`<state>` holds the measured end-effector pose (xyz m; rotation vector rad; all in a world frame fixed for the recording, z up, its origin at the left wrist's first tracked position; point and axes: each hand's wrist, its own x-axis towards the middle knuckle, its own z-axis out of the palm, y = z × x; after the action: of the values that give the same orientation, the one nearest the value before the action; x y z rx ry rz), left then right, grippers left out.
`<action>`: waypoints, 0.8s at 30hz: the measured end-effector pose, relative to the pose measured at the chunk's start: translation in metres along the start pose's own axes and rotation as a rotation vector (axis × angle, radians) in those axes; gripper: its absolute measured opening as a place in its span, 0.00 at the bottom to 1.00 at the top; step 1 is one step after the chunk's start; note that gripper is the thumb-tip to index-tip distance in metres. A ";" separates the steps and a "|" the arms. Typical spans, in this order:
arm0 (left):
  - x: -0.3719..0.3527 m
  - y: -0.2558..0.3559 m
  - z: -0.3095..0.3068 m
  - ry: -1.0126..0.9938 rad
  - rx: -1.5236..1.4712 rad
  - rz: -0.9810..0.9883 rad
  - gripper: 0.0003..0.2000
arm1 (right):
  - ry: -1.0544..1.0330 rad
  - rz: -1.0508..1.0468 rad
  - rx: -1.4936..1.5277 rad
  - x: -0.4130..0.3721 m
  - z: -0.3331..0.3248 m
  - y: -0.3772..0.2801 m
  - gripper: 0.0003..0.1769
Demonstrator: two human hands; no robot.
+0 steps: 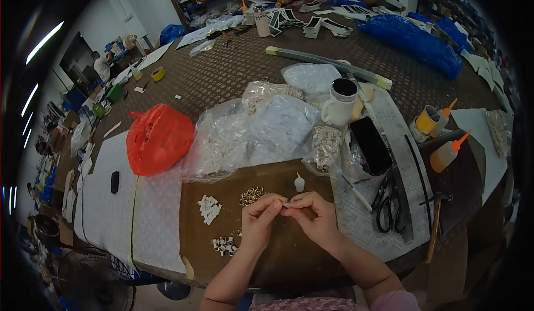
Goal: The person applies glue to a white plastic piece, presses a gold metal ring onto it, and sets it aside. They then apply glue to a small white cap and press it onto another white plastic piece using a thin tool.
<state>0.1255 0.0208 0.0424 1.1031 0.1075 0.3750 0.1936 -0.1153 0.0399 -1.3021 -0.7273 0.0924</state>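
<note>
My left hand (260,221) and my right hand (315,220) meet over the brown work mat (211,277), fingertips pinched together. Between them is a small whitish strip (286,204), mostly covered by the fingers. Just behind the left hand lies a heap of gold-coloured metal rings (252,195). Farther left is a pile of short white strips (209,209). Nearer to me sits a cluster of small white pieces with metal parts (224,246). A little white bottle with a thin tip (300,183) stands beyond the right hand.
Clear plastic bags (222,138) and a red bag (159,140) lie behind the mat. To the right are a white mug (339,108), a phone (371,146), black scissors (389,208), a hammer (435,222) and a glue bottle (445,154). Other people sit at the far side.
</note>
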 end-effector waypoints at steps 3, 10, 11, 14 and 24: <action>0.001 0.003 0.004 -0.041 -0.008 0.004 0.10 | 0.016 0.127 0.239 0.001 0.000 -0.003 0.08; 0.000 0.013 0.019 -0.022 -0.064 0.048 0.13 | 0.006 0.177 0.321 -0.001 0.000 -0.001 0.08; 0.001 0.012 0.018 -0.041 -0.116 0.049 0.12 | 0.008 0.177 0.334 -0.002 0.000 0.000 0.08; 0.001 0.007 0.011 -0.057 -0.086 0.052 0.08 | 0.010 0.183 0.378 -0.001 0.001 0.000 0.07; -0.002 0.006 0.008 0.023 0.187 0.128 0.06 | -0.067 -0.017 -0.100 0.002 -0.003 -0.007 0.10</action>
<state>0.1250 0.0153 0.0511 1.2946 0.0938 0.5002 0.1941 -0.1187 0.0464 -1.3931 -0.8084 0.0871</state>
